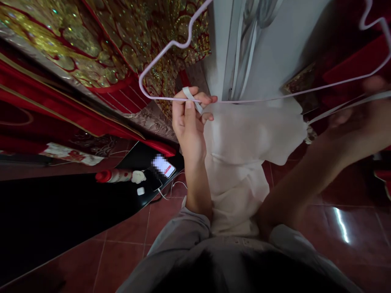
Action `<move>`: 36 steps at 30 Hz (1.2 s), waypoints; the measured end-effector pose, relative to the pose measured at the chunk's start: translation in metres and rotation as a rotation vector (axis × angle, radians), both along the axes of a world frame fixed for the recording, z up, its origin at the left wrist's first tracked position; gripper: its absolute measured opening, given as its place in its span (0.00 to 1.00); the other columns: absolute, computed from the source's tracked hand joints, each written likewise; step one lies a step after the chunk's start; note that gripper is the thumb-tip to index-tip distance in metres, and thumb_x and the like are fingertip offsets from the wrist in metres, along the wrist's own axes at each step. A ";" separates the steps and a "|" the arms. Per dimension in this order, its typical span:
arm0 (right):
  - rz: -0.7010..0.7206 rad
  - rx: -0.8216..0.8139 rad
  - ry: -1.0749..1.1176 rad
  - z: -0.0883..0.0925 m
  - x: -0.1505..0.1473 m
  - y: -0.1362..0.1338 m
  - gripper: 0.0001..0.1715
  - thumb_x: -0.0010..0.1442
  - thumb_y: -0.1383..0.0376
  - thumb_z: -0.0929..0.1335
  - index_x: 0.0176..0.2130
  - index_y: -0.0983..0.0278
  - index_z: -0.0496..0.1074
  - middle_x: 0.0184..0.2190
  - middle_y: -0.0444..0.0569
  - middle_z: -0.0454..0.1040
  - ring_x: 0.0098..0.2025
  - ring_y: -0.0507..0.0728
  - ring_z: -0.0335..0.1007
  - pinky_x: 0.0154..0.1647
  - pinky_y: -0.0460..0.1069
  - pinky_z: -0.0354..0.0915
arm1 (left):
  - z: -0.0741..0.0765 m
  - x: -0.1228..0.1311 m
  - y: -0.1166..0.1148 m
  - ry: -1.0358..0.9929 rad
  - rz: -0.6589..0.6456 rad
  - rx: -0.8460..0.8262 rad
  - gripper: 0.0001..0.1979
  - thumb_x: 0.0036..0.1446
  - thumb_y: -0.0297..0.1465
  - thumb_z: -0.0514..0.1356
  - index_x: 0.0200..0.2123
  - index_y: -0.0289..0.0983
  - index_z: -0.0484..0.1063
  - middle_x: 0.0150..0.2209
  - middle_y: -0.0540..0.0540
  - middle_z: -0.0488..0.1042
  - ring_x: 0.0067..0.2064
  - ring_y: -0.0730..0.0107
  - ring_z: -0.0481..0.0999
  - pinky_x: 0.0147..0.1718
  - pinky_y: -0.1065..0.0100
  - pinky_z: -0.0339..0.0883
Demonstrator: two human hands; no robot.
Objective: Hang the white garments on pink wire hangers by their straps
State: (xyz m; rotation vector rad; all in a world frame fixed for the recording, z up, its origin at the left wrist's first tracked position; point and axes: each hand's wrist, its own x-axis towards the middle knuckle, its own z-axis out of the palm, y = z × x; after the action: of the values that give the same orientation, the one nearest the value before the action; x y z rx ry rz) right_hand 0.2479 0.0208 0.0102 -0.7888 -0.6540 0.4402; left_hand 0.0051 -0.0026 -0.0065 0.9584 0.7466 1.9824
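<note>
The hanger (141,83) spans between the hands, its bar (262,99) crosswise. The left hand (192,126) is on it, closed in a pinch over bar and strap (187,92); the right hand (357,114), near the other end, is too blurred to tell its grip.

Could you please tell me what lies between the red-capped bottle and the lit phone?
Between the bottle and the lit phone, the head view shows a pale object I cannot identify and a dark phone.
</note>
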 end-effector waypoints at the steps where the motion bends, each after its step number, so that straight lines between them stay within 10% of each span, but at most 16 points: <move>1: -0.079 0.106 -0.175 -0.005 -0.020 -0.007 0.30 0.59 0.80 0.61 0.35 0.53 0.85 0.31 0.37 0.81 0.20 0.40 0.56 0.19 0.40 0.43 | -0.001 0.000 0.001 0.000 0.002 0.009 0.05 0.74 0.33 0.55 0.47 0.44 0.71 0.38 0.44 0.75 0.44 0.62 0.79 0.27 0.67 0.63; 8: 0.224 -0.080 -0.700 -0.028 -0.080 -0.014 0.11 0.61 0.57 0.75 0.45 0.53 0.83 0.42 0.48 0.79 0.35 0.52 0.72 0.28 0.47 0.66 | 0.001 -0.001 -0.004 0.040 -0.006 -0.039 0.10 0.69 0.43 0.63 0.48 0.45 0.71 0.41 0.43 0.75 0.50 0.55 0.79 0.29 0.65 0.61; 11: 0.201 -0.113 -0.754 -0.029 -0.076 -0.018 0.13 0.63 0.51 0.74 0.44 0.54 0.81 0.42 0.48 0.75 0.31 0.50 0.65 0.25 0.47 0.61 | -0.001 -0.004 -0.007 0.072 0.024 -0.109 0.10 0.70 0.42 0.61 0.48 0.43 0.72 0.47 0.41 0.79 0.51 0.53 0.81 0.28 0.65 0.63; 17: 0.224 -0.064 -0.756 -0.027 -0.077 -0.023 0.10 0.63 0.56 0.73 0.45 0.53 0.80 0.42 0.44 0.74 0.25 0.45 0.53 0.23 0.47 0.55 | -0.013 -0.040 0.000 0.144 0.445 0.021 0.13 0.69 0.22 0.58 0.47 0.44 0.77 0.55 0.50 0.79 0.58 0.55 0.78 0.37 0.60 0.70; 21: 0.244 -0.094 -0.758 -0.028 -0.077 -0.025 0.10 0.64 0.56 0.73 0.46 0.53 0.79 0.43 0.44 0.74 0.25 0.45 0.52 0.25 0.47 0.56 | -0.004 -0.069 0.008 0.150 0.594 0.177 0.09 0.71 0.26 0.63 0.47 0.47 0.79 0.53 0.55 0.80 0.64 0.58 0.75 0.58 0.55 0.72; 24: 0.238 -0.135 -0.775 -0.028 -0.076 -0.026 0.11 0.65 0.55 0.72 0.46 0.53 0.78 0.44 0.44 0.74 0.26 0.46 0.54 0.25 0.48 0.57 | 0.014 -0.078 0.010 0.285 0.480 0.202 0.08 0.70 0.27 0.65 0.50 0.41 0.79 0.54 0.50 0.79 0.65 0.55 0.74 0.68 0.52 0.67; 36: 0.275 -0.063 -0.721 -0.029 -0.076 -0.021 0.11 0.60 0.65 0.73 0.44 0.54 0.78 0.43 0.43 0.72 0.26 0.46 0.55 0.24 0.47 0.55 | 0.093 -0.080 0.027 0.606 -0.031 -0.162 0.03 0.61 0.21 0.70 0.36 0.33 0.82 0.36 0.48 0.74 0.42 0.69 0.73 0.48 0.73 0.69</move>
State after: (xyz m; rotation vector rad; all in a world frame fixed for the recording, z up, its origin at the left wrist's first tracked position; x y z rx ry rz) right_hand 0.1718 -0.0002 -0.0189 -0.9241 -1.4375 0.4226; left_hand -0.0750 0.0247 0.0866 1.4783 1.1894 1.5728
